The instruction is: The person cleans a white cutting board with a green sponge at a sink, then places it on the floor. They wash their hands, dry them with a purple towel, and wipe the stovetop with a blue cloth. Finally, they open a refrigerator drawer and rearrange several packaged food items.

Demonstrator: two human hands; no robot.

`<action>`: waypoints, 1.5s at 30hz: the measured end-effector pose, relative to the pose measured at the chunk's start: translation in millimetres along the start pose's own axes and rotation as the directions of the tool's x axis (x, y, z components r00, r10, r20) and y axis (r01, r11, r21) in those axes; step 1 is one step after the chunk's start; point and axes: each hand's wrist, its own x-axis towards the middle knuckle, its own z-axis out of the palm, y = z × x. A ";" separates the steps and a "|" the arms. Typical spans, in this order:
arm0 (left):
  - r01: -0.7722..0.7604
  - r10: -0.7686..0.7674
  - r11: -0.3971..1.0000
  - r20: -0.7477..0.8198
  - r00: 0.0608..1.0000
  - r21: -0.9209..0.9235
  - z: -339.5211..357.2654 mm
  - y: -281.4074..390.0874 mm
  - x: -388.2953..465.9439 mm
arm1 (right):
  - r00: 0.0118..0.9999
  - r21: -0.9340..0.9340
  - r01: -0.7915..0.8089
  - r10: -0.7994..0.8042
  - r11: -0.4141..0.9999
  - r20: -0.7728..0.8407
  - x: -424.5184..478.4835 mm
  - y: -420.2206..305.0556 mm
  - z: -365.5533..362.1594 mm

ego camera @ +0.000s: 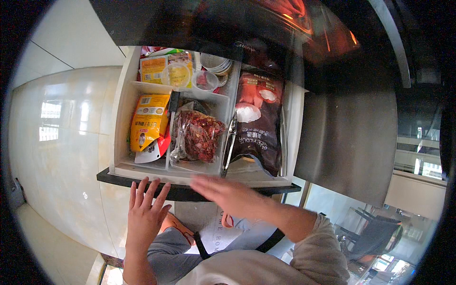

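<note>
An open drawer (156, 174) with clear plastic dividers lies before me. My left hand (148, 203) is just below its front edge at the left, fingers spread, holding nothing. Over the middle of the front edge is my right hand (221, 192), slightly blurred, with no object visible in it. Nearest to the hands, a clear bag of dried red chillies (199, 135) fills the middle compartment. Yellow seasoning packets (149, 119) stand in the left one. At the right lies a dark bag of glutinous rice flour (260, 124), with metal tongs (231, 139) beside it.
Clear plastic cups or lids (205, 81) and more packets (153, 69) fill the back compartment. A dark glossy appliance front (213, 25) overhangs the drawer's back. A stainless panel (345, 142) stands to the right. My feet are on a printed mat (213, 228) below.
</note>
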 end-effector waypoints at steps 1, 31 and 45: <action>0.001 -0.001 1.000 0.002 1.000 0.011 -1.1 0.4 -1.3 | 0.995 -0.027 0.019 -0.021 0.999 -0.093 5.0 15.2 2.8; -0.007 -0.016 0.979 -0.112 0.994 -0.203 5.2 -45.9 107.1 | 0.723 0.611 -0.177 0.523 0.772 -0.452 -9.1 103.7 -78.5; -0.035 -0.201 0.818 -0.342 0.918 -0.574 3.1 -73.3 106.4 | 0.498 0.831 0.030 0.713 0.555 -0.495 -32.4 127.4 -79.1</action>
